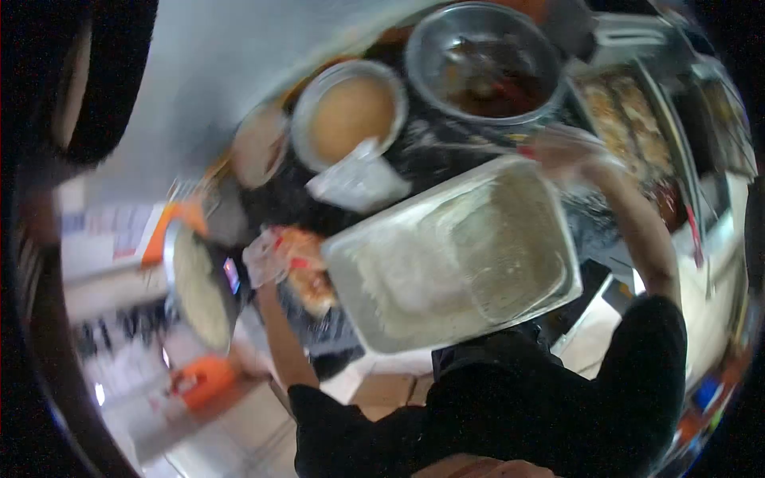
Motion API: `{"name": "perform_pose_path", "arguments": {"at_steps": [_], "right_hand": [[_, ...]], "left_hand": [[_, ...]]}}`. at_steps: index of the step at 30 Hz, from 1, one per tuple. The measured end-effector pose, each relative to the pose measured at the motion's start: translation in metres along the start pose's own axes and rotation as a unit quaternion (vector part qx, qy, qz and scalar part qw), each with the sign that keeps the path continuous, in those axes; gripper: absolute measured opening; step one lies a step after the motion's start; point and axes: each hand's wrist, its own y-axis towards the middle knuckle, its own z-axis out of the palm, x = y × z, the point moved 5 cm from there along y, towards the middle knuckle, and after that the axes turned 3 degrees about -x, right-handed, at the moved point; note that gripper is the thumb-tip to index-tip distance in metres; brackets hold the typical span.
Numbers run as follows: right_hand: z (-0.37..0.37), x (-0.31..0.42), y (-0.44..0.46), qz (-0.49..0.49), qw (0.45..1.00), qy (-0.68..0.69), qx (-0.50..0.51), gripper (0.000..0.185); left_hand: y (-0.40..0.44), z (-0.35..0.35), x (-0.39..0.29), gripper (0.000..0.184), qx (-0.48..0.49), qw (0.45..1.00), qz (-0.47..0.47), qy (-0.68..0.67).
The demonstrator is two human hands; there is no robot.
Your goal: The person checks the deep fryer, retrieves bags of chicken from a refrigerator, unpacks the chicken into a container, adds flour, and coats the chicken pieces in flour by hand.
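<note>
My left hand (pixel 267 256), in a clear plastic glove, is at the left side of a large metal tray (pixel 351 315). It touches or overlaps orange-pink food in a clear bag with red marks (pixel 307 275); blur hides whether the fingers grip it. My right hand (pixel 566 151) is smeared by motion above the tray's far right corner, and its fingers cannot be made out. White powder (pixel 406 271) lies inside the tilted-looking tray, mostly on the left. A round-edged, powder-dusted shape (pixel 510 255), perhaps a container or sieve, takes up its right part.
Behind the tray are a crumpled white bag (pixel 362 179), a bowl of tan mixture (pixel 351 119) and a big metal bowl with dark liquid (pixel 482 68). Trays of browned food (pixel 629 119) stand right. A round pan of pale stuff (pixel 199 287) is at left, near an orange object (pixel 203 382).
</note>
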Motion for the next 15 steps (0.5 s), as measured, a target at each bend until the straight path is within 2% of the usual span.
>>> {"name": "perform_pose_path", "arguments": {"at_steps": [1,2,3,4,5,6,8,11,13,14,15], "right_hand": [[-0.017,0.012,-0.037,0.040,0.997,-0.061,-0.003,0.033],[-0.014,-0.004,-0.046,0.032,0.993,-0.116,-0.015,0.031],[-0.031,0.026,-0.085,0.211,0.976,-0.040,-0.026,0.029],[-0.028,0.037,-0.106,0.128,0.985,-0.049,-0.102,0.032],[-0.017,0.026,-0.120,0.132,0.982,0.023,-0.134,0.037],[-0.008,0.026,-0.132,0.151,0.975,0.013,-0.164,0.040],[0.010,0.036,-0.144,0.204,0.967,0.053,-0.145,0.038],[0.055,0.065,-0.152,0.132,0.948,0.243,-0.156,0.028],[0.090,0.093,-0.139,0.088,0.942,0.292,-0.143,0.025],[0.116,0.101,-0.128,0.050,0.919,0.361,-0.151,0.025],[0.143,0.110,-0.110,-0.018,0.925,0.346,-0.159,0.025]], "left_hand": [[-0.022,-0.020,-0.020,0.036,-0.038,0.999,-0.008,-0.015],[-0.042,-0.037,-0.042,0.036,-0.077,0.996,-0.019,-0.042],[-0.055,-0.051,-0.063,0.036,-0.102,0.988,-0.035,-0.114],[-0.063,-0.059,-0.080,0.036,-0.115,0.968,-0.047,-0.217],[-0.068,-0.063,-0.098,0.035,-0.114,0.924,-0.056,-0.359],[-0.067,-0.065,-0.122,0.032,-0.018,0.707,-0.067,-0.703],[-0.060,-0.057,-0.106,0.026,-0.095,0.783,-0.118,-0.604],[-0.064,-0.025,-0.091,0.025,-0.156,0.850,-0.119,-0.488],[-0.063,-0.005,-0.093,0.027,-0.178,0.887,-0.101,-0.414],[-0.061,-0.010,-0.110,0.027,-0.183,0.946,-0.072,-0.257],[-0.059,-0.021,-0.135,0.028,-0.184,0.978,-0.039,-0.090]]}}
